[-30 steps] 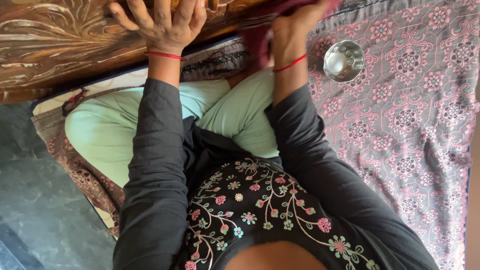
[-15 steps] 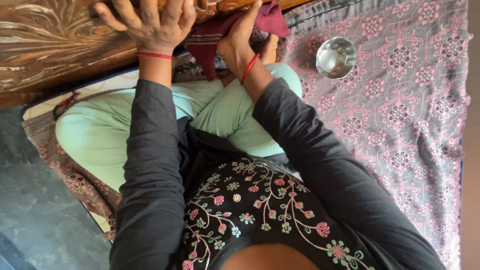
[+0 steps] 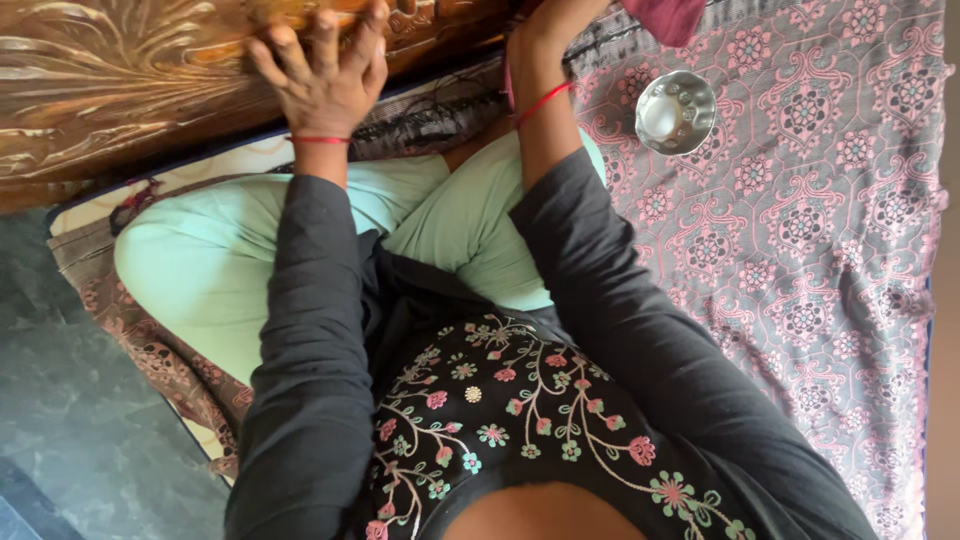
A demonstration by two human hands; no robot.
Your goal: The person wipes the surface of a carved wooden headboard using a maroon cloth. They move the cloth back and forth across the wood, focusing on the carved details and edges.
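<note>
— Where is the left hand (image 3: 322,78)?

— It lies on the carved wooden panel (image 3: 120,90), fingers spread and curled over its edge, grip apart and clamped on nothing.

— And the right hand (image 3: 545,22)?

— It is raised at the top edge of the view, touching a maroon cloth (image 3: 665,16). Its fingers are cut off there, so whether the grip is closed cannot be told.

— What lies near it?

— A steel bowl (image 3: 676,111) sits on the patterned bedspread (image 3: 820,230), just beside the right forearm.
</note>
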